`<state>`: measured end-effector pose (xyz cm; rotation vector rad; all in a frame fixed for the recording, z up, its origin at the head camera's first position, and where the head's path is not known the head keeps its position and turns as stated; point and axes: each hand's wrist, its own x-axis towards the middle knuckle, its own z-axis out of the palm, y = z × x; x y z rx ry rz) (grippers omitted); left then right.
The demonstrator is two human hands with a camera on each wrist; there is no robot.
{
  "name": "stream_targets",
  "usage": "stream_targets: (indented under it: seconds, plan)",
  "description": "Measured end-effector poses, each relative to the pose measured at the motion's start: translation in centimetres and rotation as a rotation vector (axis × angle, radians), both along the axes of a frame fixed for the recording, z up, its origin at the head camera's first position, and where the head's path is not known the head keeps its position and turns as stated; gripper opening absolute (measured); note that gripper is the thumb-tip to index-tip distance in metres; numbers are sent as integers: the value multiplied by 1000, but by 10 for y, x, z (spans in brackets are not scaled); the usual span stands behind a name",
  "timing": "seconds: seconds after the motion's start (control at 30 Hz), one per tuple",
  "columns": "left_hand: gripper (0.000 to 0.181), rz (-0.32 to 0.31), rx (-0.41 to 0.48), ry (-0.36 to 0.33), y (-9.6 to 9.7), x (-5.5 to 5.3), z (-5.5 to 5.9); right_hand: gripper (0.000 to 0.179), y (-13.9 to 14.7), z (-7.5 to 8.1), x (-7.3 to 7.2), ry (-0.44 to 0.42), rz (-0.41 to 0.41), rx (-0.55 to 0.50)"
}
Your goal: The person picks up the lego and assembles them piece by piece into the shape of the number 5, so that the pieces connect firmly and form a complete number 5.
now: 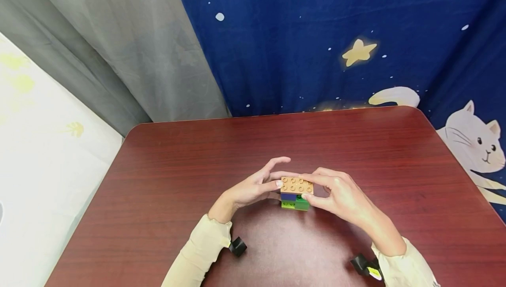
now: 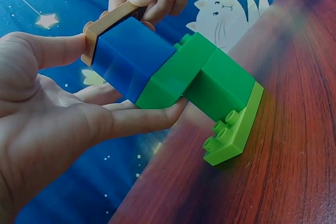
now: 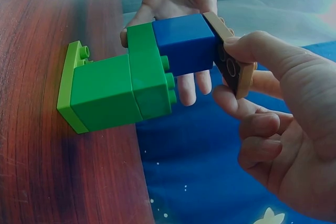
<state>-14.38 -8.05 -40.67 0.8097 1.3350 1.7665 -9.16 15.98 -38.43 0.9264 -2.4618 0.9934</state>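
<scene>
A stack of toy building bricks stands on the table. At its foot is a lime-green plate (image 2: 239, 132) with bare studs at one end. Above it sit a green brick (image 3: 102, 93), a second green brick (image 2: 181, 69) offset from it, and a blue brick (image 3: 186, 43). On top lies a tan studded plate (image 1: 296, 184), tilted so that its far end gapes from the blue brick. My right hand (image 1: 344, 194) pinches that raised end. My left hand (image 1: 251, 187), fingers spread and mostly straight, touches the tan plate with its thumb and the upper green brick with a finger.
The reddish-brown table (image 1: 189, 155) has its back edge before a grey curtain (image 1: 118, 36) and a blue curtain (image 1: 284, 45). Black wrist-worn devices show at the left sleeve (image 1: 203, 243) and the right sleeve (image 1: 409, 265).
</scene>
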Motion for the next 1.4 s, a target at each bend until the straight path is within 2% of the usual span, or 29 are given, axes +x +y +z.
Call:
stream_targets:
  seconds: [0.37, 0.97, 1.4]
  plan:
    - [54, -3, 18, -21, 0, 0, 0, 37, -1, 1, 1, 26, -22, 29]
    - [52, -10, 6, 45, 0, -1, -1, 38, 0, 3, 1, 27, -9, 20]
    - [52, -4, 10, 58, 1, -1, -1, 37, 0, 3, 1, 12, -8, 26]
